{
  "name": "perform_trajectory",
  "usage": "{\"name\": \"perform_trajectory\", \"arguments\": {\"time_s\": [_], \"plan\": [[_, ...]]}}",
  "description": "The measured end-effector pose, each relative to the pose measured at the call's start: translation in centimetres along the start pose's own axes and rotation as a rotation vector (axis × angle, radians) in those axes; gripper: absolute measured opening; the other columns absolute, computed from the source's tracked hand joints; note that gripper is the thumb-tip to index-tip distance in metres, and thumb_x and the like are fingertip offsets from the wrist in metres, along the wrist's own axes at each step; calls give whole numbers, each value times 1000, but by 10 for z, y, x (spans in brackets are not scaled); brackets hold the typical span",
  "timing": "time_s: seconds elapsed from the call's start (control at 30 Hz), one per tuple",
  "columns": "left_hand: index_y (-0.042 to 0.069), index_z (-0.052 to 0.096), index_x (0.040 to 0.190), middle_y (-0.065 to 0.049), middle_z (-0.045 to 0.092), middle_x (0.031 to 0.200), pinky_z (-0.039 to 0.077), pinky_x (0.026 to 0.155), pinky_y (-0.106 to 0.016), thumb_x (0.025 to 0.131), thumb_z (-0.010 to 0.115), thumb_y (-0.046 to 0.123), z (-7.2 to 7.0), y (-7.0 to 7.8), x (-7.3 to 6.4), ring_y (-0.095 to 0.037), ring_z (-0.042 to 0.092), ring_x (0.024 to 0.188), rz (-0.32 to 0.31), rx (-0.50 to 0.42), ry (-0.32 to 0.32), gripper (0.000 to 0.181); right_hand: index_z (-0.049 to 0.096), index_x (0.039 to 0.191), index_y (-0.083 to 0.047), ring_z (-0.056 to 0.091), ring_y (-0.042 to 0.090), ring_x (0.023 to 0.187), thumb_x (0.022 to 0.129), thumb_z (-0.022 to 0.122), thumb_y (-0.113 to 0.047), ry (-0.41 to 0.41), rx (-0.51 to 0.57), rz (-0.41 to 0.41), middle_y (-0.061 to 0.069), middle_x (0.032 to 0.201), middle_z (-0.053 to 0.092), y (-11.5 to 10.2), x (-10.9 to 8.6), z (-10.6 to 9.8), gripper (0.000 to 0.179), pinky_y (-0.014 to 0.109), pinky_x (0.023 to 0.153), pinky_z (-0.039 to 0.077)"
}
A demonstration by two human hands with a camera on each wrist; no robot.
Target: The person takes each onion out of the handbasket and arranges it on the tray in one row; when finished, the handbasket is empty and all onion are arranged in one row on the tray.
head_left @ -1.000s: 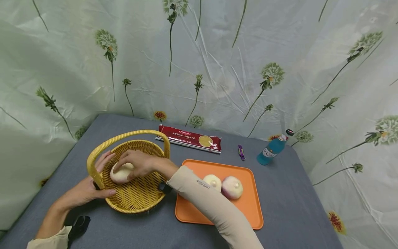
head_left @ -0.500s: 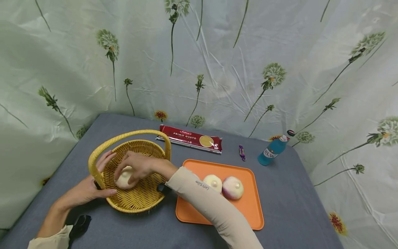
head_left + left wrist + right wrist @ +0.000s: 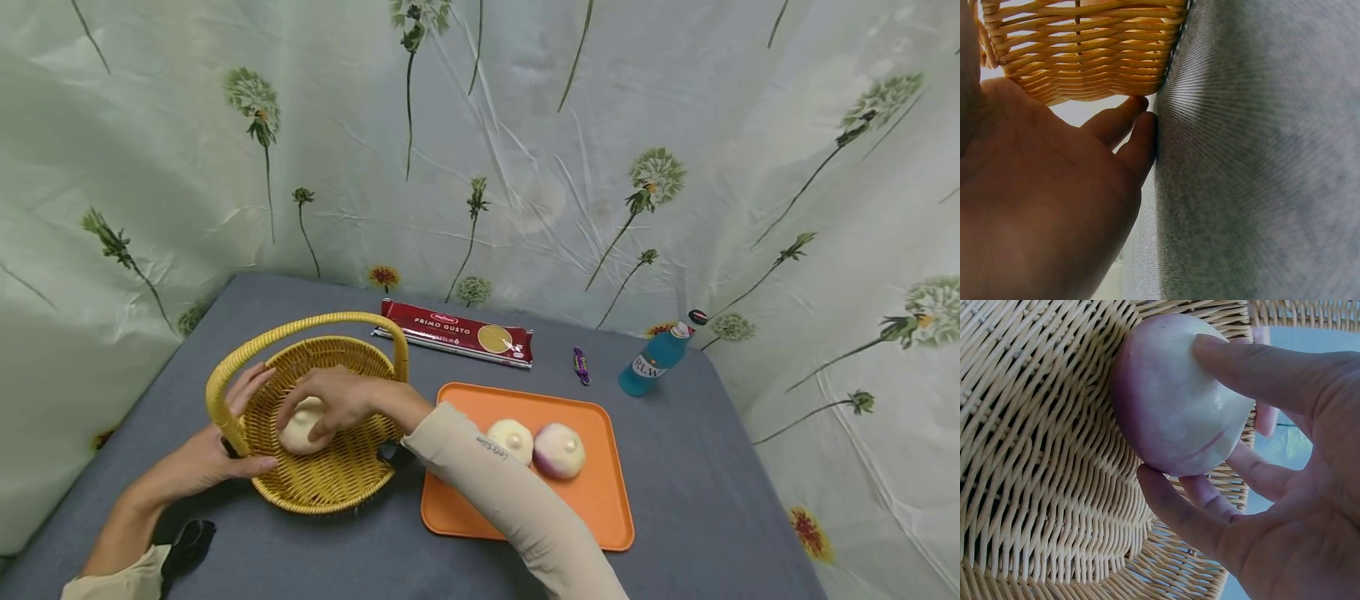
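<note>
A yellow wicker basket [image 3: 330, 483] with a tall arched handle stands at the left of the table in the head view. Inside it, my right hand [image 3: 333, 404] holds a white and purple turnip [image 3: 300, 429]. The right wrist view shows the thumb on one side of the turnip [image 3: 1172, 400] and the fingers on the other, close over the woven wall. My left hand [image 3: 198, 458] grips the basket's left side by the handle's foot, thumb along the near rim. Its fingers [image 3: 1138, 137] lie along the outer wall in the left wrist view.
Right of the basket, an orange tray [image 3: 600, 517] bears two more turnips [image 3: 558, 451], partly behind my right sleeve. Farther back lie a red spaghetti pack [image 3: 457, 335] and a purple-wrapped candy [image 3: 581, 365]. A blue bottle [image 3: 652, 362] stands at the back right.
The turnip in the basket has shifted slightly right and nearer to me, with my right fingers moving from its top to around its sides. My left hand has stayed on the basket.
</note>
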State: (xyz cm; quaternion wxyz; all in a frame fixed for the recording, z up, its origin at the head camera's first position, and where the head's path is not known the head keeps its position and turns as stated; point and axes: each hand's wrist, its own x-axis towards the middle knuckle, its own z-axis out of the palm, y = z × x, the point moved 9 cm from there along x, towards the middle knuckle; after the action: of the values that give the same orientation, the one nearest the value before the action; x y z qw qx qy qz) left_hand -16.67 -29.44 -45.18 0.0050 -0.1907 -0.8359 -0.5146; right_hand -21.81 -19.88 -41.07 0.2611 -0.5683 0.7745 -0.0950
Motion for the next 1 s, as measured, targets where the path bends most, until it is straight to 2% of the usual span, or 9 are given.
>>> {"name": "perform_trajectory", "arguments": {"time_s": [0.27, 0.5, 0.67, 1.0], "plan": [[18, 4, 163, -1, -10, 168, 12, 97, -3, 77, 78, -1, 1, 0, 0, 8, -3, 144, -4, -6, -4, 115, 66, 132, -27, 41, 0, 130, 92, 73, -16, 42, 51, -20, -10, 143, 55, -4, -14, -8, 42, 22, 104, 22], [21, 4, 163, 8, -10, 167, 14, 96, -1, 79, 78, 0, 0, -1, -1, 10, -3, 143, -30, 9, -8, 114, 66, 132, -27, 38, 2, 134, 94, 72, -19, 81, 54, -4, -10, 143, 54, -2, -30, -12, 39, 23, 107, 19], [20, 4, 163, 11, -9, 166, 15, 95, -1, 78, 78, 0, 1, 1, -2, 13, -1, 141, -13, 34, -2, 114, 65, 132, -27, 38, 3, 132, 94, 71, -21, 97, 57, -2, -9, 143, 53, -3, -37, -12, 39, 22, 109, 19], [18, 6, 163, 8, -8, 167, 15, 97, 0, 76, 79, -2, 0, 2, -1, 13, -1, 142, 14, 31, 10, 115, 64, 133, -25, 38, 4, 131, 94, 71, -21, 143, 50, -47, -6, 142, 53, -11, -59, -16, 39, 23, 107, 23]]}}
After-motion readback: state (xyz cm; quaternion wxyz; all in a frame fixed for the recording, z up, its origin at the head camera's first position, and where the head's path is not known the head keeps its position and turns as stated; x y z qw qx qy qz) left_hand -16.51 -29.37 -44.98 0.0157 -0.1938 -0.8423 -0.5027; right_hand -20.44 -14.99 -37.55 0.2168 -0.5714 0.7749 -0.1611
